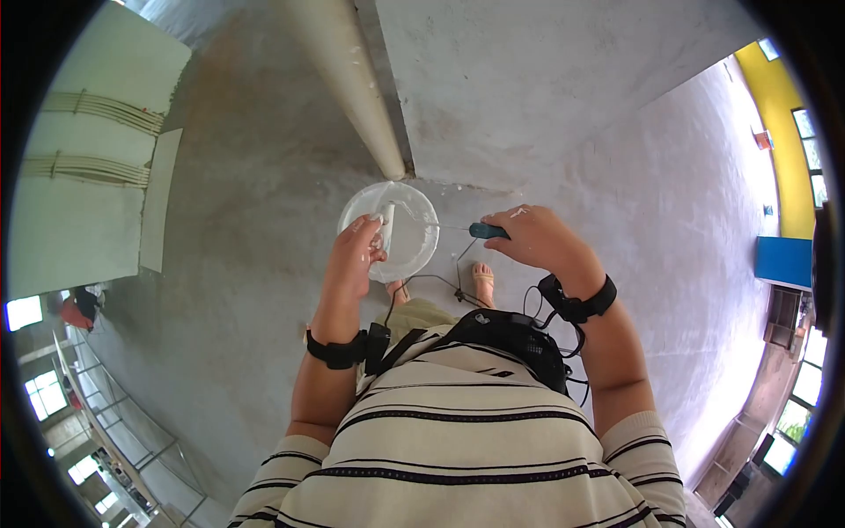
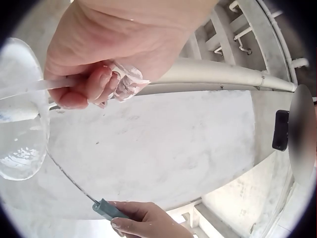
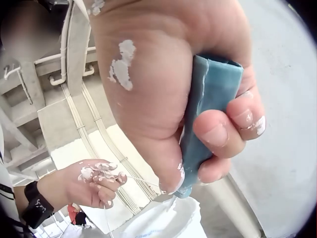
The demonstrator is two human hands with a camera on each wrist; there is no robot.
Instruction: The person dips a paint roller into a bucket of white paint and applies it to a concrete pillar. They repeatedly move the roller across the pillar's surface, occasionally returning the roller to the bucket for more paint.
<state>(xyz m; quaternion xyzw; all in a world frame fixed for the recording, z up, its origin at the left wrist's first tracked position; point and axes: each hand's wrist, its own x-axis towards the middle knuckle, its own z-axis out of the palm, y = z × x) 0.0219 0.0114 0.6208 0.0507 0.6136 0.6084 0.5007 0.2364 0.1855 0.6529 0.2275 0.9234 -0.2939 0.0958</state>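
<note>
In the head view my left hand (image 1: 355,255) is at the left side of a white plastic bucket (image 1: 430,211). Its curled fingers grip the bucket's thin white carrying handle (image 2: 57,84), and white paint smears the fingers. A paint roller's white sleeve (image 1: 388,227) lies within the bucket's mouth. From it a thin metal rod (image 2: 72,179) runs right to a blue-green grip (image 3: 213,89). My right hand (image 1: 541,238) wraps its fingers around that grip, thumb along it. Dried white paint marks that hand too.
A thick pale pipe (image 1: 348,79) stands against the wall (image 1: 546,88) just beyond the bucket. My feet (image 1: 483,280) are on the grey floor below. Black cables (image 1: 431,278) hang near my waist. At left is a metal frame (image 1: 123,414), at right a blue box (image 1: 783,261).
</note>
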